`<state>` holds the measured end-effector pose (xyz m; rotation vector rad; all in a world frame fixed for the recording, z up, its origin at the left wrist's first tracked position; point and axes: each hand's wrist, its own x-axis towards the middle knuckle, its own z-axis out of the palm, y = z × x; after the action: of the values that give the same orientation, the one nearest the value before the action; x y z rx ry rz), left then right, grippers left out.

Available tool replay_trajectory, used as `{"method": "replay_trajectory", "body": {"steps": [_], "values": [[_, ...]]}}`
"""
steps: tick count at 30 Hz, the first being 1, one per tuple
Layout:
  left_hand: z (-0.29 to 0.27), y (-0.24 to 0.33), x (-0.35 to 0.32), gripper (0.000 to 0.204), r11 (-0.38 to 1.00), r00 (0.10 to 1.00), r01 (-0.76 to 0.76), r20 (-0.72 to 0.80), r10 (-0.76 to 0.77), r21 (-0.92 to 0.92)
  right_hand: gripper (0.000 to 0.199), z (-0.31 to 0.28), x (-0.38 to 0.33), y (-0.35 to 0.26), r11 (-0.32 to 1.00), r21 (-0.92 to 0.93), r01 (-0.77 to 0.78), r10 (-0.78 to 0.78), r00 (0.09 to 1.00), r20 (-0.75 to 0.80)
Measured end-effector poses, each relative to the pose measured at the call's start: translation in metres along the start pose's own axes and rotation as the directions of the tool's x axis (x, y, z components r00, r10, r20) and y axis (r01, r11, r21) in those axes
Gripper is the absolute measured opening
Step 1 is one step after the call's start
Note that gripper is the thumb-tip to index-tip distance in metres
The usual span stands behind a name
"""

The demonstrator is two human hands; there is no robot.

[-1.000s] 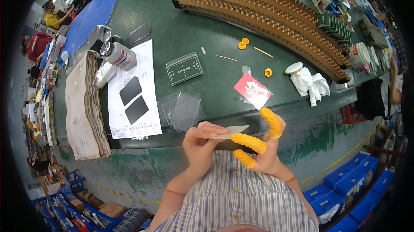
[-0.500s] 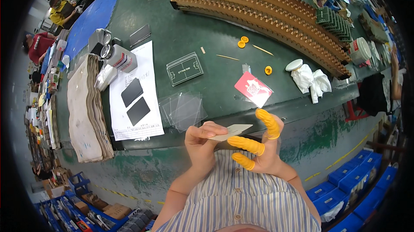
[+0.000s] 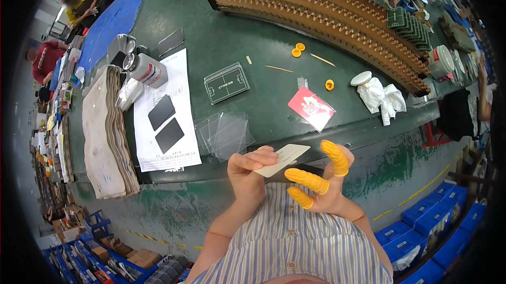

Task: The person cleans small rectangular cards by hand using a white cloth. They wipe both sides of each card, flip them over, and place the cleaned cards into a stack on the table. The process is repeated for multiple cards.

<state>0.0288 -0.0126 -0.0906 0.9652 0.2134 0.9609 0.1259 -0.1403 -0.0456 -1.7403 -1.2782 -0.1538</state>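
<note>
My left hand (image 3: 247,173) pinches a thin cream-coloured card (image 3: 289,158) between thumb and fingers, above the table's near edge. Close to the card's right side is my right hand (image 3: 329,184), its fingers spread, three of them wearing yellow finger cots (image 3: 308,179). I see nothing held in it. Beyond the hands lie a red and white card (image 3: 312,109) and several clear plastic sleeves (image 3: 224,135). A stack of dark green cards with white lines (image 3: 226,83) rests farther back.
Long brown slotted racks (image 3: 316,7) span the back right, with green cards (image 3: 406,25) standing at one end. Loose yellow finger cots (image 3: 330,84), wooden sticks (image 3: 322,60) and a crumpled white cloth (image 3: 377,97) lie right. Two black cards (image 3: 169,135) lie on a printed sheet (image 3: 184,160), left.
The cream card has tilted so more of its face shows. My right hand has shifted slightly right, with its fingers away from the card.
</note>
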Motion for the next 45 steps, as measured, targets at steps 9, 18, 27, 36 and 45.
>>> {"method": "replay_trajectory", "body": {"steps": [9, 18, 27, 36, 45], "values": [[0.0012, 0.0010, 0.0001, 0.025, 0.998, 0.996, 0.064, -0.055, -0.064, -0.005, 0.031, 0.0036, 0.0064, -0.0053, 0.999, 0.013, -0.038, 0.037, 0.998, 0.056], [0.0010, 0.0038, 0.0006, 0.023, 0.996, 0.996, 0.086, -0.031, -0.085, 0.025, 0.032, 0.0073, 0.0056, -0.0031, 0.998, -0.008, -0.066, 0.066, 0.998, 0.001], [-0.0002, 0.0044, 0.0007, 0.023, 0.996, 0.996, 0.086, -0.019, -0.085, 0.017, 0.032, 0.0058, 0.0062, -0.0022, 0.997, -0.060, -0.045, 0.045, 0.999, 0.008], [-0.0007, 0.0040, -0.0010, 0.023, 0.997, 0.997, 0.073, 0.009, -0.073, 0.028, 0.031, 0.0075, 0.0055, -0.0048, 0.999, -0.049, -0.020, 0.020, 1.000, 0.009], [0.0005, 0.0076, -0.0002, 0.024, 0.997, 0.997, 0.074, -0.011, -0.074, 0.015, 0.034, 0.0059, 0.0034, -0.0020, 0.997, -0.038, -0.074, 0.073, 0.997, -0.033]]}}
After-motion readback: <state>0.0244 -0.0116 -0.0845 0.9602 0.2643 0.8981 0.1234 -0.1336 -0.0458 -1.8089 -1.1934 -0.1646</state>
